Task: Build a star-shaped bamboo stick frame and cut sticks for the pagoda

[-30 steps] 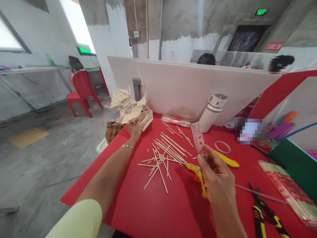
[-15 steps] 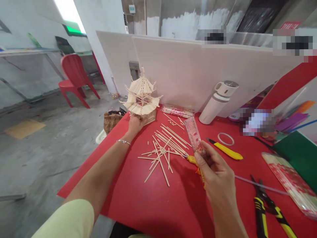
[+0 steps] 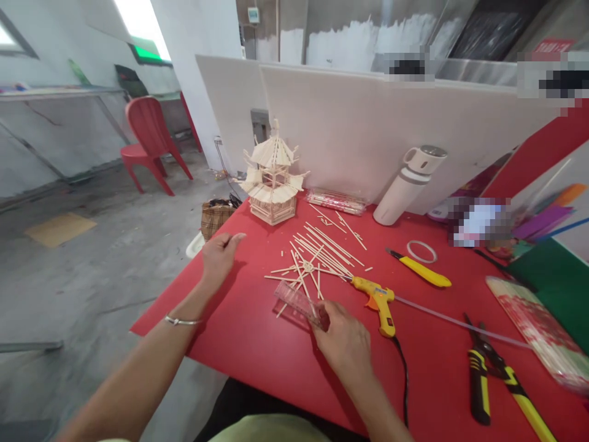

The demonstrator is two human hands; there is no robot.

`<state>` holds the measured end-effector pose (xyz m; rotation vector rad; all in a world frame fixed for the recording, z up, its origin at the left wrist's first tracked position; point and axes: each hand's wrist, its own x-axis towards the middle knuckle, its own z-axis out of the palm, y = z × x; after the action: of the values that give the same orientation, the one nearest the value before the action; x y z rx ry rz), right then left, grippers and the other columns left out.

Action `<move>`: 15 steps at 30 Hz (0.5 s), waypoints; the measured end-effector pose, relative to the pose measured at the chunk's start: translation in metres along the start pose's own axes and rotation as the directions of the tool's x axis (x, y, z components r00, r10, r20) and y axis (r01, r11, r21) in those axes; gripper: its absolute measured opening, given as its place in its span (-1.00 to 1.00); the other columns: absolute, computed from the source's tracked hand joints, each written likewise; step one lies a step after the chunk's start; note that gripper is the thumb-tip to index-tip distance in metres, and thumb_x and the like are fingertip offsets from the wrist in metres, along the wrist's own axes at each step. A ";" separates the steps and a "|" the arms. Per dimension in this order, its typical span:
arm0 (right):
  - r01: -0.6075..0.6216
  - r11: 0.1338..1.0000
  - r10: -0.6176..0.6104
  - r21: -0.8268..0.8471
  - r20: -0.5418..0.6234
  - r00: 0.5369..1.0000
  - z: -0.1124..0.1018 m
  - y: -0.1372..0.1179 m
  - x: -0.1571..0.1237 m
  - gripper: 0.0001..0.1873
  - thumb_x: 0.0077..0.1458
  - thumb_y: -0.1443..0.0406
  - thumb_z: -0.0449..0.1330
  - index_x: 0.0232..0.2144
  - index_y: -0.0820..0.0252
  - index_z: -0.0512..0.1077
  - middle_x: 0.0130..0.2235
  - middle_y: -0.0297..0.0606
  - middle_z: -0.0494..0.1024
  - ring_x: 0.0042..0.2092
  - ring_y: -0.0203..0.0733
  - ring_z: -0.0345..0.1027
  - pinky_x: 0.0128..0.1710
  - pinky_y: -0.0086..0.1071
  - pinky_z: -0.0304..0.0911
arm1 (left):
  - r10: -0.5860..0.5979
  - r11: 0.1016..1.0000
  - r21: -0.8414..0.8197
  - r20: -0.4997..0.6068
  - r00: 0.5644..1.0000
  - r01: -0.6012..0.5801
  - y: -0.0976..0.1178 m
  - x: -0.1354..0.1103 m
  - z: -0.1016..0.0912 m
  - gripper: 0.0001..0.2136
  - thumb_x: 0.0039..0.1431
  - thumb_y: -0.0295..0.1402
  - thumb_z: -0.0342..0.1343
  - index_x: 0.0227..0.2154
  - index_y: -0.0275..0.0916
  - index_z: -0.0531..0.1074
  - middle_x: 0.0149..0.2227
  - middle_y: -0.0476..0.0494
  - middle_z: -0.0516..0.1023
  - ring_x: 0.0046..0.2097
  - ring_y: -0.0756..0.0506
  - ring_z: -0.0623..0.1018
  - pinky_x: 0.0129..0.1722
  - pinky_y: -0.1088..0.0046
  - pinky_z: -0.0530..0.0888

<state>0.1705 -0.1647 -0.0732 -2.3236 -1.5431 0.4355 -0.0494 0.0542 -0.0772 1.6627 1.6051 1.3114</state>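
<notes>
My right hand [image 3: 343, 341] grips one end of a clear plastic stencil ruler [image 3: 294, 302], held low over the near sticks of a star-shaped stick frame [image 3: 308, 267]. My left hand [image 3: 221, 261] is a loose fist near the table's left edge, thumb pointing right, and no object shows in it. Beyond it stands a pagoda model [image 3: 273, 196] of thin wooden sticks, apart from the hand. Several loose sticks [image 3: 331, 252] lie beside the star. A yellow glue gun [image 3: 378, 301] rests on its side to the right, its nozzle near the stick ends.
On the red table [image 3: 257, 350] are a yellow utility knife [image 3: 426, 272], a tape ring [image 3: 421, 252], black-and-yellow shears [image 3: 494, 368] and packs of sticks [image 3: 538, 325]. A white thermos [image 3: 405, 187] stands before a pale board [image 3: 350, 129]. The glue gun's cord [image 3: 405, 374] runs toward me.
My left hand has let go of the pagoda model and drawn back toward me. My right hand has brought the ruler down and left over the star, uncovering the glue gun.
</notes>
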 end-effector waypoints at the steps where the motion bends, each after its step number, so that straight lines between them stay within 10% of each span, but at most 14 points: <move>1: -0.003 1.000 0.003 -0.021 0.002 1.000 0.001 -0.002 0.001 -0.86 0.22 0.22 0.19 -0.20 0.05 0.54 -0.20 -0.26 0.64 -0.19 -0.11 0.53 -0.32 -0.37 0.12 | 0.016 1.000 0.011 -0.009 1.000 -0.016 -0.001 -0.005 -0.005 -0.52 0.13 0.03 0.15 -0.71 -0.21 0.29 -0.70 0.04 0.21 -0.55 0.01 0.24 -0.54 0.49 0.17; 15: 0.025 0.992 -0.015 0.124 -0.084 0.996 0.016 -0.024 -0.008 -0.93 0.15 0.29 0.19 -0.41 0.08 0.43 -0.41 -0.37 0.59 -0.35 -0.17 0.47 -0.36 -0.40 0.04 | -0.031 0.998 -0.063 -0.032 0.999 0.029 -0.001 -0.052 -0.064 -0.60 0.22 -0.04 0.08 -0.62 -0.18 0.37 -0.71 0.04 0.31 -0.60 -0.02 0.36 -0.56 0.49 0.29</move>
<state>0.1412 -0.1616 -0.0768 -2.2012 -1.4565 0.4135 -0.0976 -0.0117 -0.0667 1.5827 1.5850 1.3660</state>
